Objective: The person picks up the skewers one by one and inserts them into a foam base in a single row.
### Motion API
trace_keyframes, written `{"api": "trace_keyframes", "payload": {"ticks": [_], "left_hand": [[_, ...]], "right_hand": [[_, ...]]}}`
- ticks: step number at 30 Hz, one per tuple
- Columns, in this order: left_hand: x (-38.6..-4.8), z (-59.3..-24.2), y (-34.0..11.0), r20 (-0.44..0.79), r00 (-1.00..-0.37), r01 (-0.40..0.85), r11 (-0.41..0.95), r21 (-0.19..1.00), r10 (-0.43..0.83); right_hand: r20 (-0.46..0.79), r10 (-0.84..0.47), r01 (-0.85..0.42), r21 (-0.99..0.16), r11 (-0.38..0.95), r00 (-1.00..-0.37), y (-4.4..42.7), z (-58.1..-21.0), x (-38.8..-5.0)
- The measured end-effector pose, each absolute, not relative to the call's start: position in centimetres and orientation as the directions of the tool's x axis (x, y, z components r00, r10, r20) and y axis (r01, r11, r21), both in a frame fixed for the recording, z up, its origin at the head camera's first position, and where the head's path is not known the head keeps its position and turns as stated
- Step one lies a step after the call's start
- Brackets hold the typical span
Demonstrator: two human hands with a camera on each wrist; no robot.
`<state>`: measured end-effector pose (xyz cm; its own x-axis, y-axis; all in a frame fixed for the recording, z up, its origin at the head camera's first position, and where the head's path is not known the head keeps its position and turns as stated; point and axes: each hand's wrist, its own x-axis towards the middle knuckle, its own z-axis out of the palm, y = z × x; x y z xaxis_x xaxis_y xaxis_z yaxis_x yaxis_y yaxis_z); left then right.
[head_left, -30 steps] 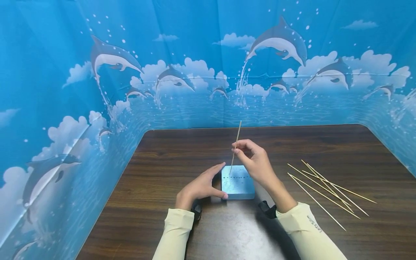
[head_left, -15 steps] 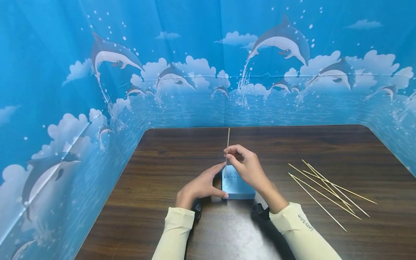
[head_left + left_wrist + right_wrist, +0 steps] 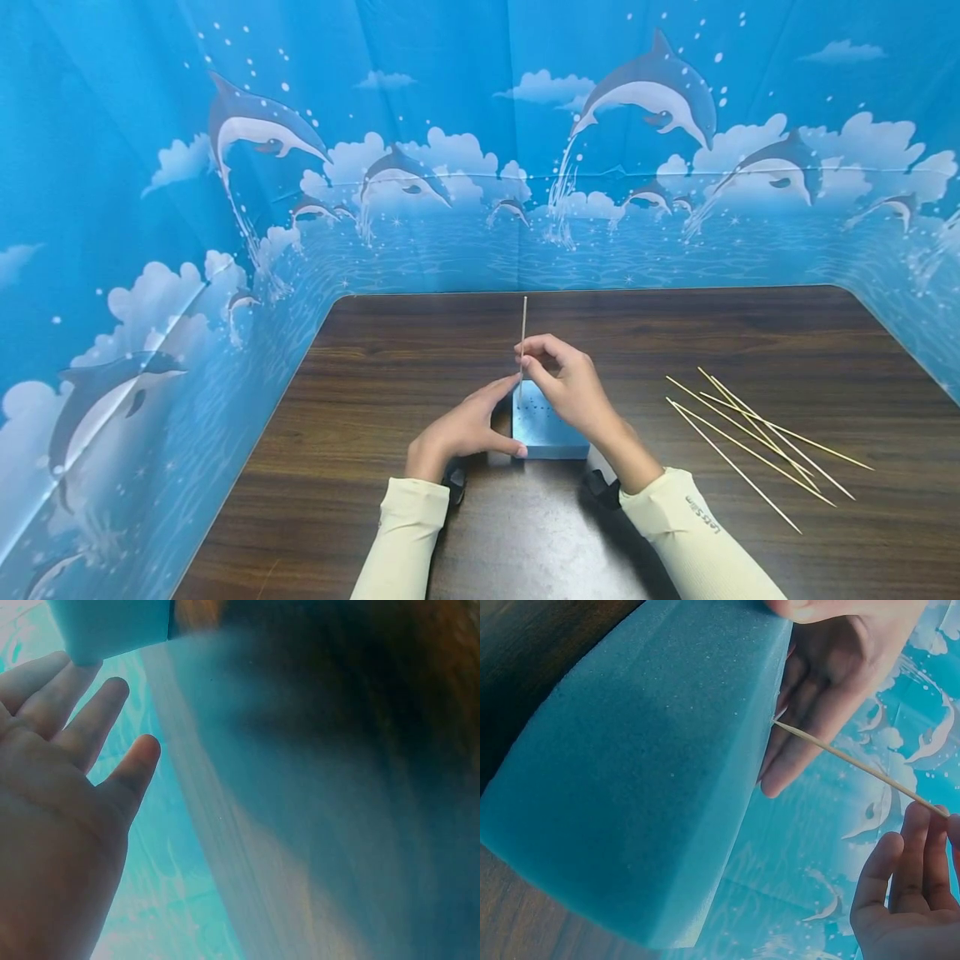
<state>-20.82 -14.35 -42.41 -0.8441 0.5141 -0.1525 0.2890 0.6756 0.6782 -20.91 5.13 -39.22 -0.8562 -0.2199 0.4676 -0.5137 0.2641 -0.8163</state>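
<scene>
A blue foam block (image 3: 551,437) lies on the table, with small dark holes along its top. Against its left side my left hand (image 3: 461,429) rests, thumb at the near corner and fingers toward the far corner; in the left wrist view those fingers (image 3: 109,705) look straight. My right hand (image 3: 573,383) pinches a thin wooden skewer (image 3: 524,321) between thumb and fingers above the block. The skewer stands nearly upright, its lower end at the left part of the hole row. In the right wrist view its pointed tip meets the block's top edge; whether it has entered is unclear.
Several more skewers (image 3: 757,442) lie crossed on the dark wooden table (image 3: 360,400) to the right. A blue dolphin-print curtain (image 3: 450,100) closes in the table's back and sides.
My right hand has moved left and slightly nearer with the skewer, which now stands more upright, its lower end further left on the block. My left hand has stayed in place.
</scene>
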Motion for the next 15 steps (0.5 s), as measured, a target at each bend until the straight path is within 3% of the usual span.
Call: {"api": "trace_keyframes", "payload": {"ticks": [15], "left_hand": [[-20.93, -42.56, -14.41, -0.145, -0.846, 0.290, 0.671, 0.682, 0.513]], "right_hand": [[0.453, -0.222, -0.502, -0.814, 0.292, -0.864, 5.15, -39.88, -20.97]]}}
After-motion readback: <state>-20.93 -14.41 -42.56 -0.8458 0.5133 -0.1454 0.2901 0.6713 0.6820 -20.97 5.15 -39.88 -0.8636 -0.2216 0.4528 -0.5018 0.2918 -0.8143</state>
